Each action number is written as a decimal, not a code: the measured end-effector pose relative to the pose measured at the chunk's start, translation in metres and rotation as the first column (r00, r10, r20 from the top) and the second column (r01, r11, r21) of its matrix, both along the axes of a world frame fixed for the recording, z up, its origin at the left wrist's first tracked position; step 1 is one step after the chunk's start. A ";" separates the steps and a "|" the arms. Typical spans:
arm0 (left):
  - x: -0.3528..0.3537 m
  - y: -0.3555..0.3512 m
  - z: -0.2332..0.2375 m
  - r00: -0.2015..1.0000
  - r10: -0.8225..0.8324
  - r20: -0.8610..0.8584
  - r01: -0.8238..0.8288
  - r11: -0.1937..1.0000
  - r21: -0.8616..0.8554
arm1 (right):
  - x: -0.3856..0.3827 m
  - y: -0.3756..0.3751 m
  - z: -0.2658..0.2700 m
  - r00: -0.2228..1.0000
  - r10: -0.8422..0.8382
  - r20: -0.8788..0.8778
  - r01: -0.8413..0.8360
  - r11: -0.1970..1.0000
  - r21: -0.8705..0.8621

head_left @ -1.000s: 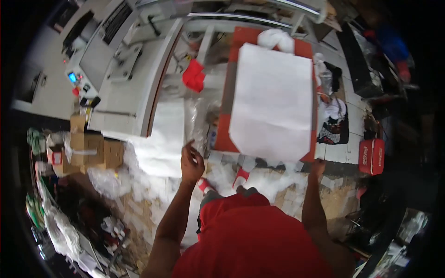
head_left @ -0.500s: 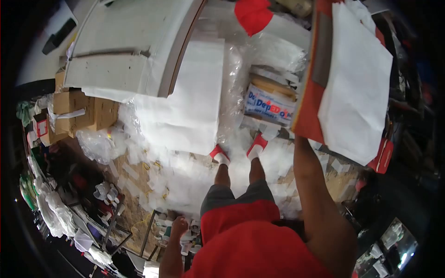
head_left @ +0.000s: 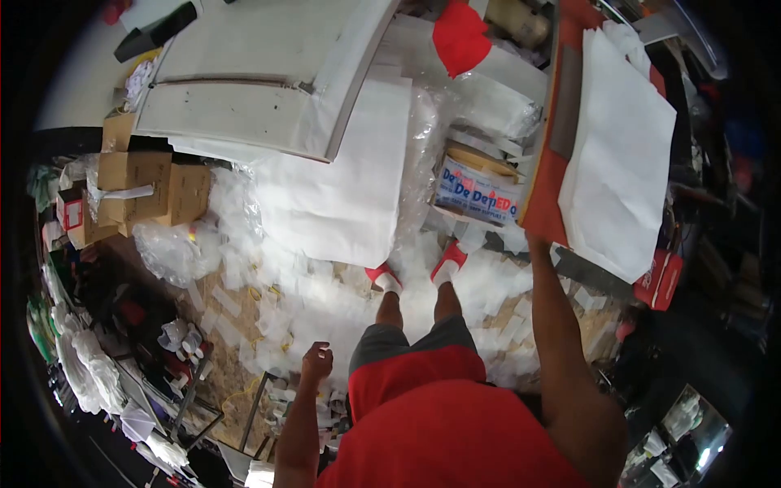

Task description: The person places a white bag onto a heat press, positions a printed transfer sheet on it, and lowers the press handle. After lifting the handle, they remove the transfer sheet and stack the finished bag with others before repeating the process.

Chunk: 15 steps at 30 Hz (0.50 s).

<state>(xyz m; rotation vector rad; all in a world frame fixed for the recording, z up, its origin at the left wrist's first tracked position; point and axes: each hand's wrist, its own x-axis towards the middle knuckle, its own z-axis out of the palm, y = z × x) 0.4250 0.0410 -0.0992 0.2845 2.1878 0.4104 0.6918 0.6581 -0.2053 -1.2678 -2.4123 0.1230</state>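
Note:
My left hand (head_left: pixel 317 360) hangs in the air to the left of my shorts. Its fingers are loosely bent and a little apart, and no object shows in it. My right arm reaches forward to the near corner of a red-orange board-like surface (head_left: pixel 543 213). Only the wrist end of my right hand (head_left: pixel 538 242) shows at that edge; the fingers are hidden by the board. On top of the board lies a stack of large white sheets (head_left: pixel 618 154). Below and left of it sits a printed carton (head_left: pixel 476 193) with blue and red lettering.
White sheeting (head_left: pixel 333 187) hangs below a pale tabletop (head_left: pixel 244 57) on the left. Brown cardboard boxes (head_left: pixel 134 175) and a clear plastic bag (head_left: pixel 177 250) stand further left. White scraps (head_left: pixel 301 301) cover the floor around my feet. A red cloth (head_left: pixel 460 39) lies ahead.
My left hand has risen and moved slightly forward. The view has shifted a little, and my right arm stays at the board's corner.

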 end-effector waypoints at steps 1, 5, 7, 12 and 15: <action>0.004 0.009 0.000 1.000 0.008 0.005 -0.008 1.000 0.025 | 0.006 -0.008 0.004 0.999 0.035 0.015 -0.035 0.999 -0.018; 0.024 0.029 -0.006 0.999 -0.037 -0.010 0.038 0.995 0.091 | -0.003 -0.006 0.017 0.983 0.135 -0.126 -0.136 0.991 -0.005; 0.032 0.038 -0.006 0.998 -0.056 -0.016 0.058 0.992 0.114 | -0.012 0.015 0.020 0.981 0.122 -0.149 -0.120 0.993 0.021; 0.046 0.062 0.001 0.997 -0.070 -0.045 0.075 0.991 0.113 | 0.021 0.037 0.019 0.992 0.128 0.000 -0.127 0.987 0.096; 0.052 0.078 0.009 0.995 -0.094 -0.027 0.096 0.993 0.073 | 0.081 0.017 0.030 0.964 0.136 0.228 -0.176 0.970 0.169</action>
